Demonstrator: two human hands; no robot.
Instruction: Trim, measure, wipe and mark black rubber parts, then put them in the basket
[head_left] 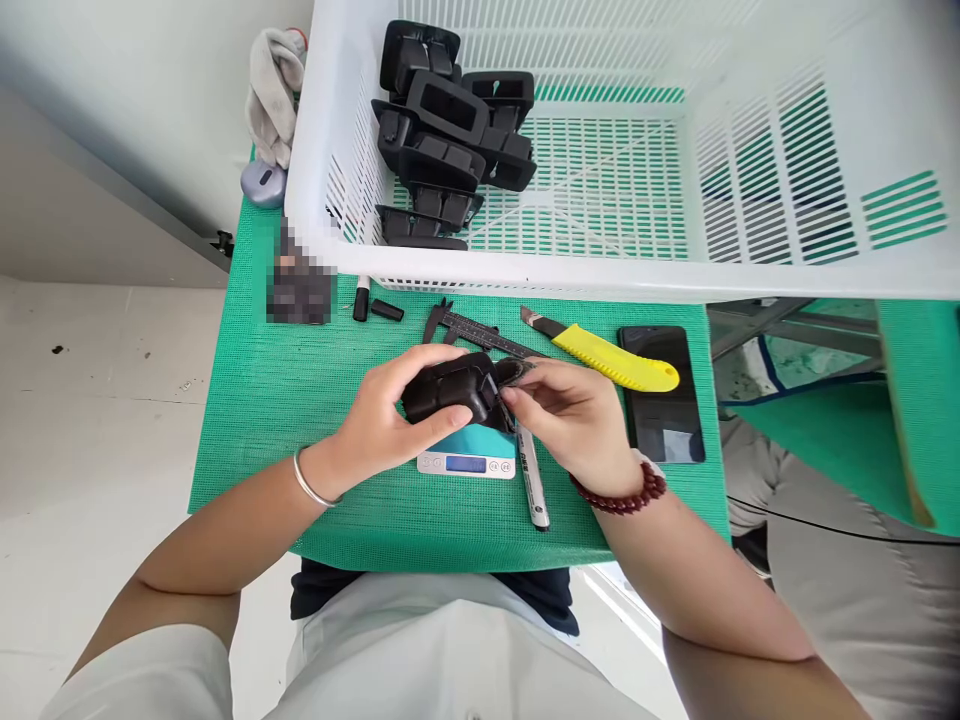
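Note:
My left hand is closed round a black moulded plastic part, thumb along its near side and fingers behind it. At the part's right end, my right hand pinches its dark edge between thumb and fingers; the fingertips partly hide what is there. Both hands hold the part above a small digital scale, whose display faces me. A white marker lies just right of the scale. Behind the part rests a dark caliper, partly covered by the hands.
A white slatted basket stands at the back, with several black plastic parts on its left side. A yellow utility knife overlaps a phone on the right. A black cap, grey case and glove lie left.

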